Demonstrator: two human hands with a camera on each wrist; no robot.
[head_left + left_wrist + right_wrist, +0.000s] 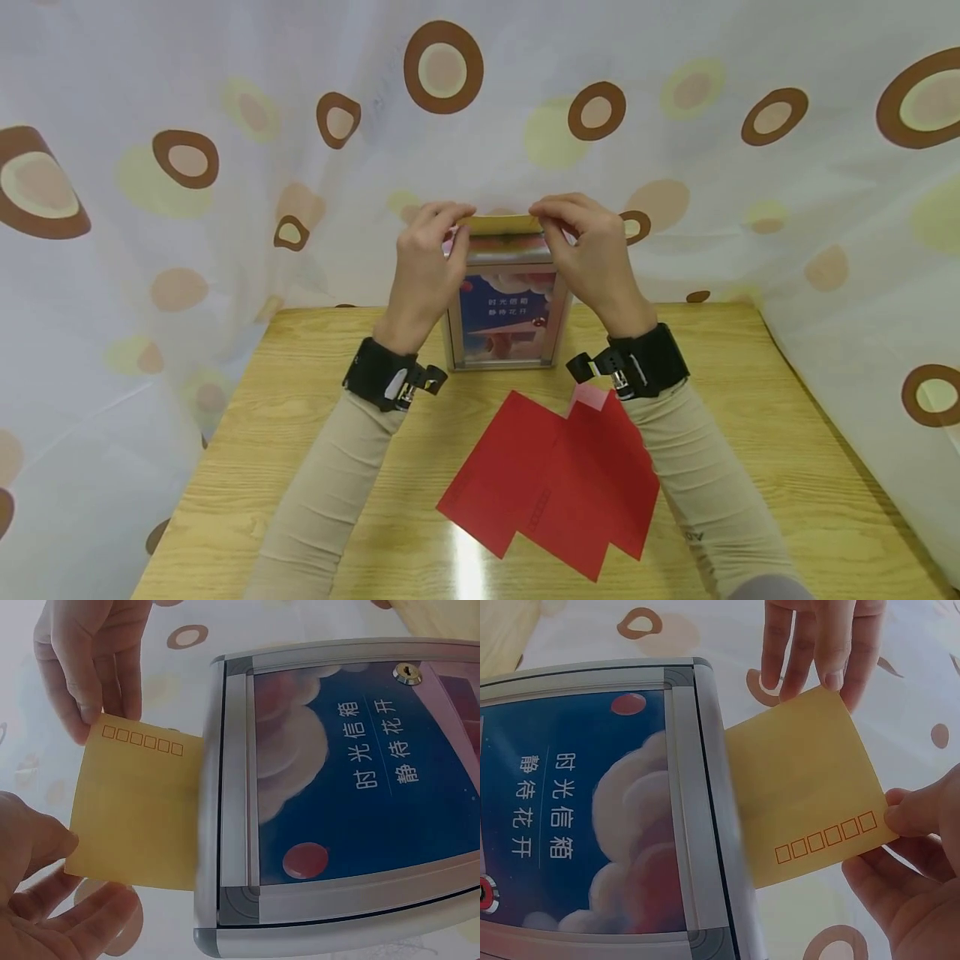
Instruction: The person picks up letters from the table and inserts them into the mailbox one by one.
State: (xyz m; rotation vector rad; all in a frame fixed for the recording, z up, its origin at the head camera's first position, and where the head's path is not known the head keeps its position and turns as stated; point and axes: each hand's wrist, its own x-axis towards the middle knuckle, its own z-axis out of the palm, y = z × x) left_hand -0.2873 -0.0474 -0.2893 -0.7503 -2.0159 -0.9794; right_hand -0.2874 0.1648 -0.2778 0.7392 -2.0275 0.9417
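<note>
A yellow envelope [139,806] with a row of red postcode boxes stands upright, its lower part inside the top of a mailbox [510,317]. The mailbox has a silver frame and a blue front with white characters. My left hand [429,271] pinches one upper corner of the envelope between thumb and fingers. At the opposite upper corner, my right hand [592,254] pinches it the same way. The right wrist view shows the right hand's thumb on the envelope's printed face [810,787]. The envelope's lower end is hidden by the mailbox.
Several red envelopes [555,475] lie overlapping on the wooden table [322,367] in front of the mailbox, with a pink one [590,395] partly showing beneath. A white cloth with brown and yellow circles [487,150] hangs behind and at both sides. A keyhole lock [407,673] sits on the mailbox front.
</note>
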